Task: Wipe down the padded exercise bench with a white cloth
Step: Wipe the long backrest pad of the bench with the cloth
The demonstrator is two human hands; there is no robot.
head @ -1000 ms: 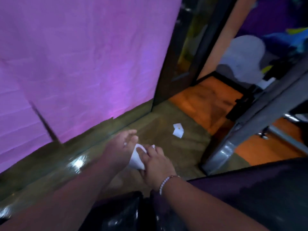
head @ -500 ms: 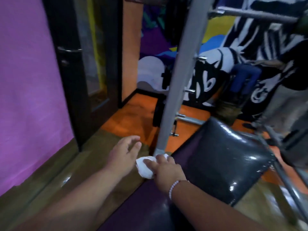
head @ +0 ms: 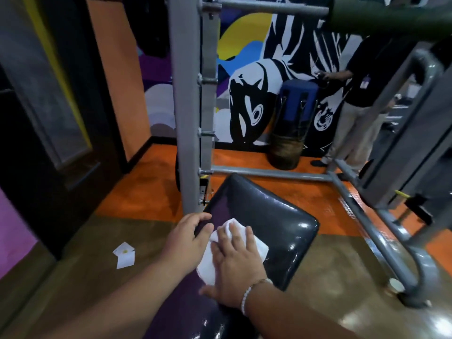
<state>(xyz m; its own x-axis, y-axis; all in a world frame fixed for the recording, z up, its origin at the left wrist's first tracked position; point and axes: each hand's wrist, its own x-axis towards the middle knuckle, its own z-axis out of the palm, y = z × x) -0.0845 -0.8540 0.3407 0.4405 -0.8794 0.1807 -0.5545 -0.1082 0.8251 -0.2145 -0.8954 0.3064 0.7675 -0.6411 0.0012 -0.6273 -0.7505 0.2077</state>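
The padded bench (head: 271,216) is glossy black with a purple centre and runs from the bottom of the view up to the grey rack. A white cloth (head: 256,245) lies flat on its left part. My right hand (head: 236,260) presses palm-down on the cloth with fingers spread. My left hand (head: 187,238) rests on the bench's left edge, with the thumb touching the cloth and the fingers curled over the rim.
A grey steel upright (head: 189,101) stands just beyond the bench, with grey base tubes (head: 381,236) to the right. White paper scraps (head: 124,255) lie on the floor at left. A person (head: 359,99) stands by the mural beside a punching bag (head: 291,128).
The view swung from the purple wall and floor to the bench. The cloth, bunched between both hands before, now lies spread on the pad under my right palm.
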